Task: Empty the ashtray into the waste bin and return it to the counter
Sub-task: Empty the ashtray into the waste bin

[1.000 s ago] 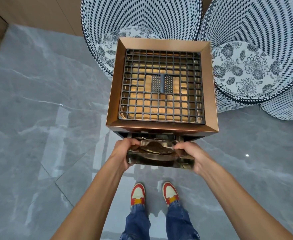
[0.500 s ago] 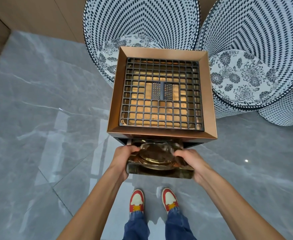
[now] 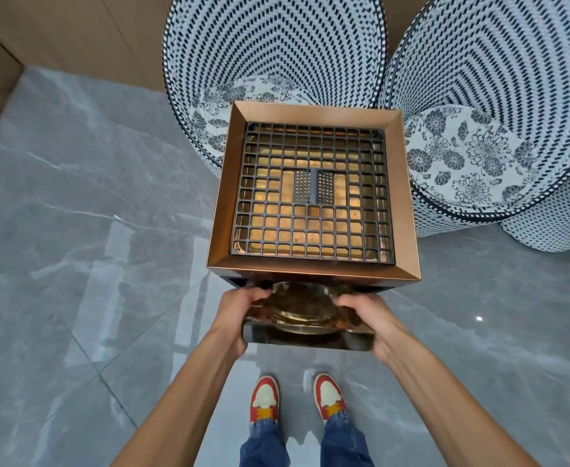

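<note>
A square copper-coloured waste bin (image 3: 408, 261) stands on the floor in front of me, its top covered by a black metal grid (image 3: 314, 193). I hold a shiny square metal ashtray (image 3: 307, 335) with a round bowl in its middle, just below the bin's front rim, at a dark opening in the bin's front face. My left hand (image 3: 236, 311) grips the ashtray's left side and my right hand (image 3: 368, 315) grips its right side. The far edge of the ashtray lies under the bin's rim and is partly hidden.
Two round woven blue-and-white chairs, one (image 3: 270, 55) behind the bin and one (image 3: 499, 129) to its right, carry floral cushions. Grey marble floor tiles (image 3: 74, 230) spread to the left. A wooden wall panel (image 3: 74, 32) runs along the back. My two red-and-white shoes (image 3: 297, 399) stand below the ashtray.
The bin and ashtray sit lower in view than before. The ashtray's far edge has moved further under the bin's front rim, both hands still on it.
</note>
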A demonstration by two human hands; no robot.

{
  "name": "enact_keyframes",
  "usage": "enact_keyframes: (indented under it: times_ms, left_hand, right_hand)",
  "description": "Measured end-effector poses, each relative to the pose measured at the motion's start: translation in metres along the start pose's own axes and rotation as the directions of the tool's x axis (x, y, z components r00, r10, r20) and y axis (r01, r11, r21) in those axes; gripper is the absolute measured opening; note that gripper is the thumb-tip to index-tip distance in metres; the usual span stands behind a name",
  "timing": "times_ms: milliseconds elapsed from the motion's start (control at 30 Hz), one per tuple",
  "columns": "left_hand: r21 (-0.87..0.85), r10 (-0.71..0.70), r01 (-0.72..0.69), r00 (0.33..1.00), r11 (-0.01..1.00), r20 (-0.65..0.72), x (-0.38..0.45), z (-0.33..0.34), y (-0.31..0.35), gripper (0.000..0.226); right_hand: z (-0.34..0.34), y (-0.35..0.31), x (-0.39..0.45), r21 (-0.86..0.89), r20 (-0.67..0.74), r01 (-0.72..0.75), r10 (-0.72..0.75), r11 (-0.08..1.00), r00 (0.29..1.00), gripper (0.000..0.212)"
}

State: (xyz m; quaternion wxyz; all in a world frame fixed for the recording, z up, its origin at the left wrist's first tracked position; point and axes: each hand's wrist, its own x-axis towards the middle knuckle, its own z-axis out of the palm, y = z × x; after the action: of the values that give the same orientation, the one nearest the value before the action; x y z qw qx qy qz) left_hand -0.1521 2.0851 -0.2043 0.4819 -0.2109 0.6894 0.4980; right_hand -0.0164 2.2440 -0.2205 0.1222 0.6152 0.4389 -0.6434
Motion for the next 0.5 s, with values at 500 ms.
enact_keyframes:
  times_ms: [500]
  left_hand:
    - [-0.061, 0.006, -0.005, 1.0, 0.998, 0.011, 0.005, -0.002, -0.005, 0.027]
  right_hand:
    - [0.0, -0.008, -0.005, 0.003, -0.014, 0.02, -0.02, 1.0, 1.0, 0.02]
